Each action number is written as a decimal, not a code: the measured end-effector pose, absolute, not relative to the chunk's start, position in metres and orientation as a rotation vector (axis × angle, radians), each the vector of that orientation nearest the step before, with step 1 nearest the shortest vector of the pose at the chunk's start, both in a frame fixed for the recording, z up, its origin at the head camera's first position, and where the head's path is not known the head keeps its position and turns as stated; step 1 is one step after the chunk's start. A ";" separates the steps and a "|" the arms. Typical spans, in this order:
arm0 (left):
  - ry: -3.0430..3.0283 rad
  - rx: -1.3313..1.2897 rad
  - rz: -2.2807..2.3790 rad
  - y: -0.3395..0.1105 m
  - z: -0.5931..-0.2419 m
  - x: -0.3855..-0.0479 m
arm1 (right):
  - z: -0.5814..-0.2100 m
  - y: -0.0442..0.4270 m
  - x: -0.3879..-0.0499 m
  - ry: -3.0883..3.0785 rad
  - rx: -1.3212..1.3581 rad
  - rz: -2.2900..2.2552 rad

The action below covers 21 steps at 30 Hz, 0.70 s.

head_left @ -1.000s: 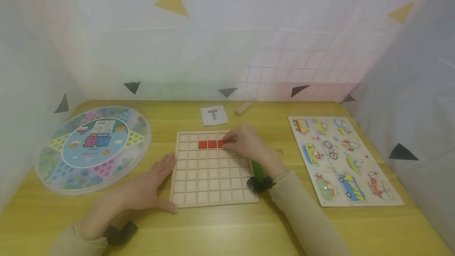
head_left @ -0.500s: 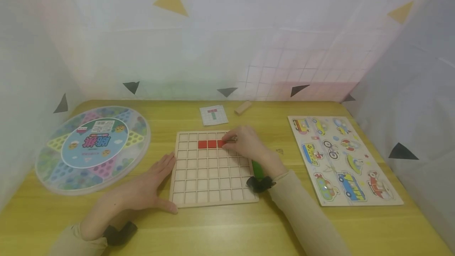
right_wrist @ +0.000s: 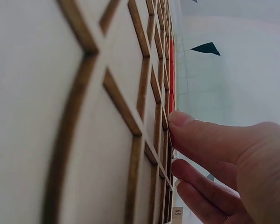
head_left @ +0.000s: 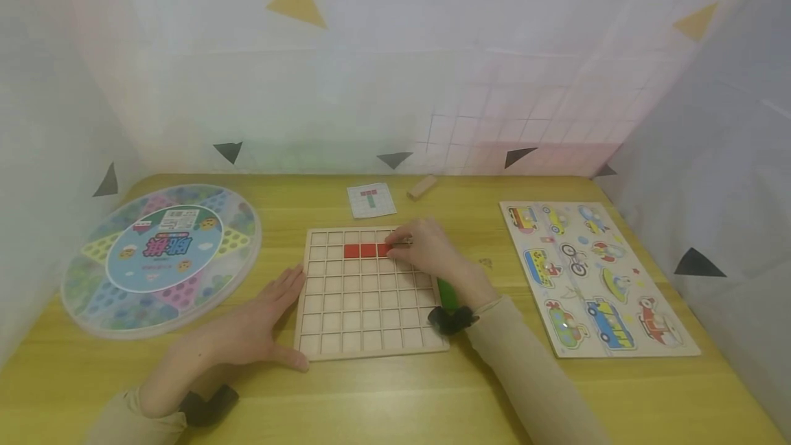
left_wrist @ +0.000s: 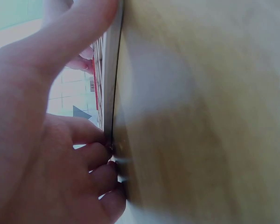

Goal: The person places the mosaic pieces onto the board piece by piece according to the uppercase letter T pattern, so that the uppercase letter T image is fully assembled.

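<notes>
Tiles (head_left: 360,251) in red sit side by side in the second row from the far edge of a wooden grid board (head_left: 353,303), and the right hand (head_left: 429,249) has its grip on the third, pinched between thumb and fingertips. Holding nothing, the left hand (head_left: 256,318) rests its extended fingers along the board's left edge, thumb at the near left corner. Near the worktop's (head_left: 383,397) far edge lie a pattern card (head_left: 371,200) and a wooden block (head_left: 422,187); a Chinese checkers set (head_left: 163,259) lies toward its left edge, a vehicle puzzle (head_left: 596,280) toward its right.
</notes>
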<state>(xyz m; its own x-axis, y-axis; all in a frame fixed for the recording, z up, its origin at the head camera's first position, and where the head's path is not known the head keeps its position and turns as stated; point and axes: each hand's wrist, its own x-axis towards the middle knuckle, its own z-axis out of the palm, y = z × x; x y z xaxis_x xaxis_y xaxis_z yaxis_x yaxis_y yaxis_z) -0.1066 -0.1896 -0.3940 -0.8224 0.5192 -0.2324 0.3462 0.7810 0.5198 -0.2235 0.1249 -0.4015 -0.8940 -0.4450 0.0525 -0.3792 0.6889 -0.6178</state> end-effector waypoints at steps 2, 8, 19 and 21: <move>2.604 0.657 0.662 -0.190 -0.394 -0.107 | -0.402 0.125 -0.223 2.795 -0.683 -0.995; 2.600 0.653 0.669 -0.190 -0.394 -0.107 | -0.403 0.125 -0.224 2.818 -0.693 -0.996; 2.598 0.654 0.681 -0.192 -0.395 -0.108 | -0.368 0.140 -0.219 2.727 -0.551 -1.230; 2.591 0.654 0.688 -0.192 -0.395 -0.108 | -0.354 0.147 -0.215 2.752 -0.566 -1.281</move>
<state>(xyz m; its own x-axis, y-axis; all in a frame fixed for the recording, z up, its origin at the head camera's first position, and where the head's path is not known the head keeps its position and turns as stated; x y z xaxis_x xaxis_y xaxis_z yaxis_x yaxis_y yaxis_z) -0.1084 -0.1921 -0.3954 -0.8195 0.5221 -0.2363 0.3362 0.7719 0.5395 -0.2154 0.1473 -0.3538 -0.9315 -0.3487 0.1038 -0.3038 0.5887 -0.7491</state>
